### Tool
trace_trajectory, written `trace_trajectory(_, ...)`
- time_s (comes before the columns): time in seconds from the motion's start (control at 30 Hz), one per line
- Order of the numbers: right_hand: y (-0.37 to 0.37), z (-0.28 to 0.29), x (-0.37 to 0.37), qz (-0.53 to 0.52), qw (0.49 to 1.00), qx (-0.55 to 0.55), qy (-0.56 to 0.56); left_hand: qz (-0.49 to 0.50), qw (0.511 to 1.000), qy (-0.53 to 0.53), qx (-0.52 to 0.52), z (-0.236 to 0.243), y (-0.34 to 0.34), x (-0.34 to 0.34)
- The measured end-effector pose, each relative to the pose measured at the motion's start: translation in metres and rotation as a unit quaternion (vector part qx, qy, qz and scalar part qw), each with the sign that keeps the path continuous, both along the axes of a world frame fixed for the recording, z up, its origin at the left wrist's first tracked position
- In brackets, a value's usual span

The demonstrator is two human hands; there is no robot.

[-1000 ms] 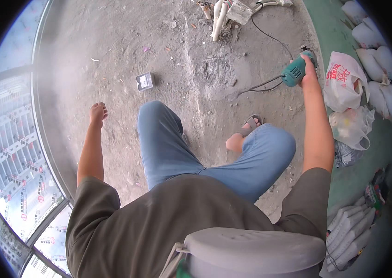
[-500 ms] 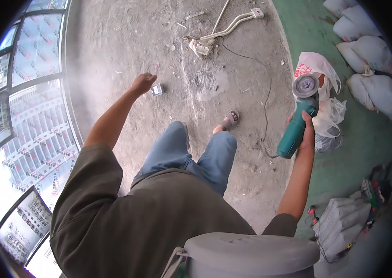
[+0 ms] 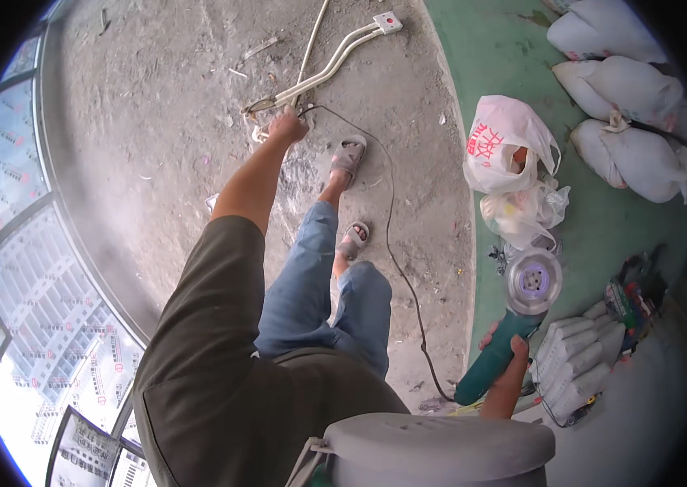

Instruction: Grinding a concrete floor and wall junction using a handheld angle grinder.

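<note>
The left hand point(image 3: 288, 127), earlier out over bare concrete floor point(image 3: 157, 122), now reaches forward, loosely curled, toward white cables point(image 3: 323, 69). The right hand point(image 3: 506, 353) grips the green angle grinder point(image 3: 514, 325) low at the person's right.

Left hand point(image 3: 287, 126) swung forward from beside the knee to the white cable bundle point(image 3: 323, 69). Right hand point(image 3: 506, 357) drew the green angle grinder point(image 3: 514, 325) back to the side.

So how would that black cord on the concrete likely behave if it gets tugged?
The black cord looks floppy: it lies in loose curves, so it would probably drag and snake rather than slide stiffly. It runs toward the green angle grinder in the right hand, so pulling may tug the tool. Rough concrete could snag it.
</note>
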State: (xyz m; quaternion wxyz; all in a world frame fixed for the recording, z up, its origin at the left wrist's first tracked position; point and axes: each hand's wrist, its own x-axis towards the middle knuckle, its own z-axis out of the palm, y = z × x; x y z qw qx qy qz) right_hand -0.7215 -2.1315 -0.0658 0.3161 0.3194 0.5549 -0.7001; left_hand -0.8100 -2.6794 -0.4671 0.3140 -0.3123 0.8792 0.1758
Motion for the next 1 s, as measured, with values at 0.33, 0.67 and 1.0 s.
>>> trace_trajectory(0.33, -0.074, -0.007, -0.094, -0.157, 0.979, 0.073, -0.109, 0.072, 0.98, 0.021, 0.183, -0.059, -0.028, -0.006)
trace_trajectory(0.67, -0.099, -0.043, -0.136, -0.107, 0.974, 0.017, -0.201, 0.583, 0.659, 0.308, 0.362, -0.072, -0.042, 0.007)
trace_trajectory(1.0, -0.1, -0.055, -0.156, -0.028, 0.979, 0.028, -0.202, 0.691, 0.534, 0.376, 0.31, -0.047, -0.065, -0.028)
